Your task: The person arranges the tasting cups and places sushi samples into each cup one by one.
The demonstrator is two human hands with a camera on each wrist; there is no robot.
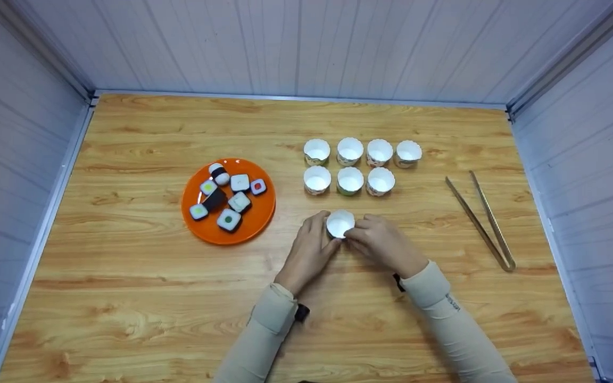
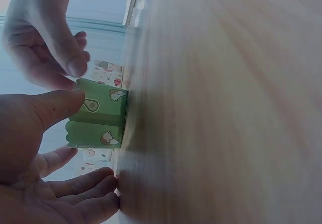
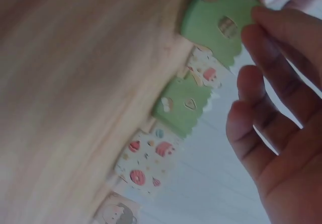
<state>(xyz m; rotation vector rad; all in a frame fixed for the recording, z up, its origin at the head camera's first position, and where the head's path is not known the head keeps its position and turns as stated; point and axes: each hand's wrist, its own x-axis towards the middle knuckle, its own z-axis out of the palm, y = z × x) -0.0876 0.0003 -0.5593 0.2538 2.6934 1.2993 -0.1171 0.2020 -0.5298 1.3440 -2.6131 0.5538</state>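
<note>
A green paper baking cup (image 1: 340,224) with printed pictures stands upright on the wooden table between both hands. My left hand (image 1: 310,250) holds it from the left, thumb on the near side and forefinger round the far side. At its right rim, my right hand (image 1: 383,242) pinches the paper between thumb and forefinger. In the left wrist view the green cup (image 2: 98,116) shows its side, the left thumb pressed near the rim. In the right wrist view, fingertips of the right hand (image 3: 282,83) meet the edge of the green cup (image 3: 219,25).
Several paper cups (image 1: 350,182) stand in two rows beyond the hands. To the left, an orange plate (image 1: 256,226) bears several sushi pieces (image 1: 229,219). Metal tongs (image 1: 490,223) lie spread at the right. Panel walls (image 1: 296,48) border the table's back and sides.
</note>
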